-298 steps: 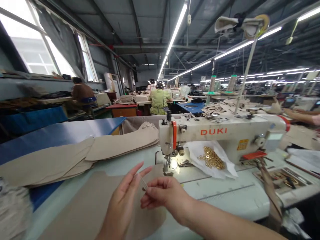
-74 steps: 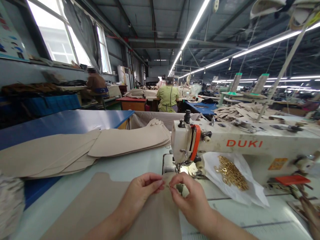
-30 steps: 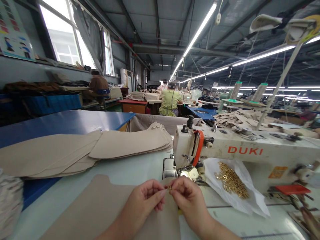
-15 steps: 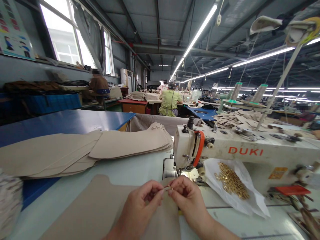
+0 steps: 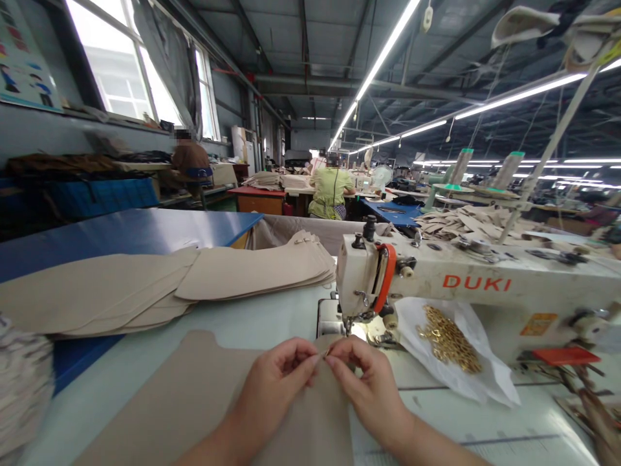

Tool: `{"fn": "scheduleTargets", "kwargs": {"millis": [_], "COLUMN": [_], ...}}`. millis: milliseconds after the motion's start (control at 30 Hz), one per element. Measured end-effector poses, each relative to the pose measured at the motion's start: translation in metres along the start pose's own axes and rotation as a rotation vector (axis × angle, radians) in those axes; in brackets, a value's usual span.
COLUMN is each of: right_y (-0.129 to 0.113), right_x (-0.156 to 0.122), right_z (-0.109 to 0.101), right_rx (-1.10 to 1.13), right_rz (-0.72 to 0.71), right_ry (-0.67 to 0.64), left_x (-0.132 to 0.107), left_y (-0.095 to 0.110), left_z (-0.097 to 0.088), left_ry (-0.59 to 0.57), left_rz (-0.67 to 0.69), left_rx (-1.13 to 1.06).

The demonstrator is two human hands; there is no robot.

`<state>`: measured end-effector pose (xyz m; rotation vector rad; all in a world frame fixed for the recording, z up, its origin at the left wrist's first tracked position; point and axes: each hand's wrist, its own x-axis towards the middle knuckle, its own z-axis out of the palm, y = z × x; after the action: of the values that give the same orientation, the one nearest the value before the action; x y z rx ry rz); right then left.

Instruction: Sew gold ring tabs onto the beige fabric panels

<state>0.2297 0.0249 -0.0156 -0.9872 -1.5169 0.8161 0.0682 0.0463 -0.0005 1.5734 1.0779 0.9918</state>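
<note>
My left hand (image 5: pixel 277 387) and my right hand (image 5: pixel 366 385) meet fingertip to fingertip just in front of the needle of the white DUKI sewing machine (image 5: pixel 466 288). Both hands are pinched shut on a tiny gold metal part (image 5: pixel 326 353) with a thin pale strip held between them. Under my hands lies a large beige cut piece (image 5: pixel 189 404) flat on the table. A white bag of gold metal rings (image 5: pixel 449 336) lies open right of the needle, under the machine's arm.
Stacks of beige cut pieces (image 5: pixel 252 272) lie fanned along the back left, over a blue table (image 5: pixel 130 230). Thread stand and cones (image 5: pixel 504 171) rise behind the machine. A person in a yellow-green top (image 5: pixel 332 191) sits ahead; another person (image 5: pixel 187 158) sits by the windows.
My hands have come together at the needle, from holding a thin strip apart about ten seconds ago. Over the last second they stay pinched, shifting only slightly.
</note>
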Motion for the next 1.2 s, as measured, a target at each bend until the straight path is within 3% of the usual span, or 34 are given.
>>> {"fn": "scheduleTargets", "kwargs": {"millis": [267,500,700,900,1200], "right_y": [0.004,0.001,-0.010,-0.016,-0.006], "right_x": [0.003,0.007,0.011,0.010,0.007], "right_z": [-0.006,-0.012,-0.021,-0.024,-0.013], "right_rx": [0.323,0.549,0.572,0.619,0.554], "right_rz": [0.134,0.236,0.423,0.556,0.469], "right_ry": [-0.096,-0.217,-0.315,-0.292,-0.267], "left_x": [0.007,0.004,0.003,0.002,0.001], "left_y": [0.001,0.008,0.008,0.009,0.007], "left_z": [-0.006,-0.009,-0.012,-0.013,-0.010], "left_ry": [-0.147,-0.178,-0.271,-0.296,-0.318], "left_rz": [-0.161,-0.255,-0.292,-0.337,-0.327], "left_rx": [-0.194,-0.231,-0.283,-0.339,-0.345]}}
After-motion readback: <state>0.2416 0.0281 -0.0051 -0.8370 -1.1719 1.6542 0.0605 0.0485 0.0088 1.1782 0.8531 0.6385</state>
